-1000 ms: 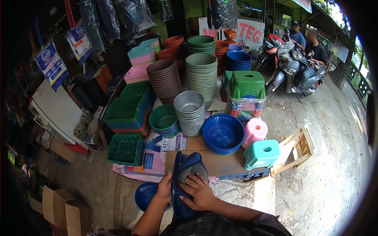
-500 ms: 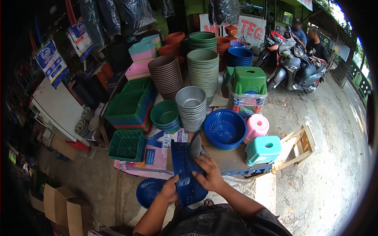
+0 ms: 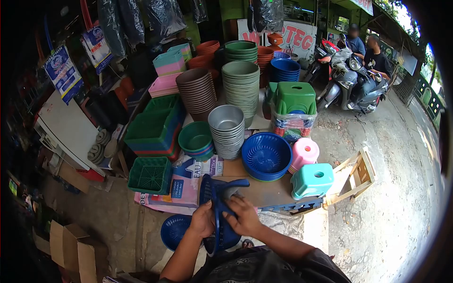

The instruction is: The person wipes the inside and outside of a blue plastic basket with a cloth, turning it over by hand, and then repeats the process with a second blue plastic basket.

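Note:
A blue plastic basket is tilted on its side in front of my body, its rim turned edge-on. My left hand grips its left side with the fingers closed round it. Against the right side of the basket, my right hand presses a grey cloth, which partly shows above the fingers. Another blue basket lies lower down, left of my forearm. Beyond my hands, a stack of blue baskets and a green basket rest on the table.
Stacked silver pots, brown pots and a teal stool stand on the table. A wooden crate is at the right, a cardboard box at the lower left. Two people are by motorbikes at the back right.
The basket in my hands has turned so its rim faces edge-on. My right hand and the cloth have moved slightly down and left. The view has shifted a little.

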Available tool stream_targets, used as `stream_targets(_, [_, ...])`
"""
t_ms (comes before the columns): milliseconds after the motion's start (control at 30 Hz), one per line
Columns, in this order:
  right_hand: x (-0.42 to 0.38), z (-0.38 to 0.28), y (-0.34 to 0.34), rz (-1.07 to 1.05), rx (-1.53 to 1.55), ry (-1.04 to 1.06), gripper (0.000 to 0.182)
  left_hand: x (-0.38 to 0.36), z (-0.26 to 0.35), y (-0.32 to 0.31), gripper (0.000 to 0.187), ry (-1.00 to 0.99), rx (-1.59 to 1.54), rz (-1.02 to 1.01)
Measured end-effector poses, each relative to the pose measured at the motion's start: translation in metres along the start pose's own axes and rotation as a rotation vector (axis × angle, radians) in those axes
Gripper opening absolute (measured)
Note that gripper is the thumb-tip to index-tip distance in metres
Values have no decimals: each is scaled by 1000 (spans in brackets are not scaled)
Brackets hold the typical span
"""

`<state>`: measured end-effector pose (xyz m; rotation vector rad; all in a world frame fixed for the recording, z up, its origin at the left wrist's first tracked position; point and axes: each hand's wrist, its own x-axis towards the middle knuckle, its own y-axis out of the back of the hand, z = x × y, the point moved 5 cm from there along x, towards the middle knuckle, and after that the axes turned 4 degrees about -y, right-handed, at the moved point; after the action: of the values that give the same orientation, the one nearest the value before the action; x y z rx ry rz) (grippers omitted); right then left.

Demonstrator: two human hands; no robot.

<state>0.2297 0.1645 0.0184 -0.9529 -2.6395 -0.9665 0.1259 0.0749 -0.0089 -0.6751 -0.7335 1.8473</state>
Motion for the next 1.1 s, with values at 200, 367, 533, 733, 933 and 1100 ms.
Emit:
stream_targets(200, [0,-1,11,2,-37,166,40,-16,-1,-4,51,94,1,174])
stream_targets(367, [-10,-6,9,9,-120,114,44,-6,3,-6,48,1,-19,196])
stream_targets(533, [-19,-24,8,-18,-152,281,44,-11,14,-12,42,31,-28,161])
stream_targets(733, [-10,-23,11,-13,-142,171,40,-13,6,-8,40,52,103,256])
stream_targets(933, [9,-3,16,-25,-186,255,42,-17,4,-9,40,51,150,153])
stream_targets(1100, [-3,-16,7,-86,-126,147,41,-8,11,-17,45,45,221,298])
